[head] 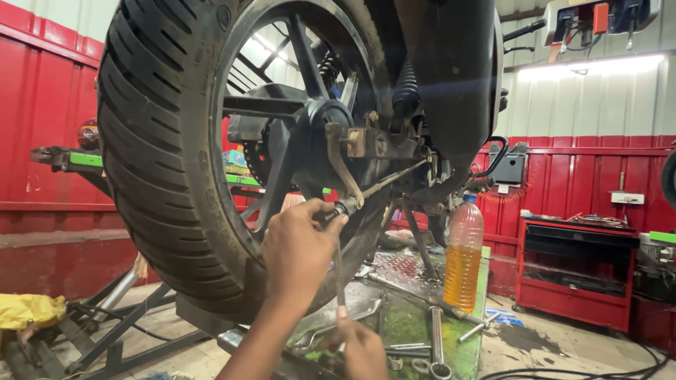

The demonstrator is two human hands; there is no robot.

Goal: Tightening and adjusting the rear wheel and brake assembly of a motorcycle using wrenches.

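A motorcycle's rear wheel with a wide black tyre (151,155) stands raised right in front of me. A metal brake arm (340,165) hangs down from the hub to a rod end and nut (346,206). My left hand (299,250) is closed around the top of a thin wrench (339,278) at that nut. The wrench runs straight down to my right hand (360,346), which grips its lower end just above the green lift platform (412,320).
A plastic bottle of amber liquid (463,259) stands on the platform's right edge, with several loose spanners (436,336) lying beside it. A red tool cabinet (577,278) is at the right, a yellow cloth (28,309) at the lower left, red wall panels behind.
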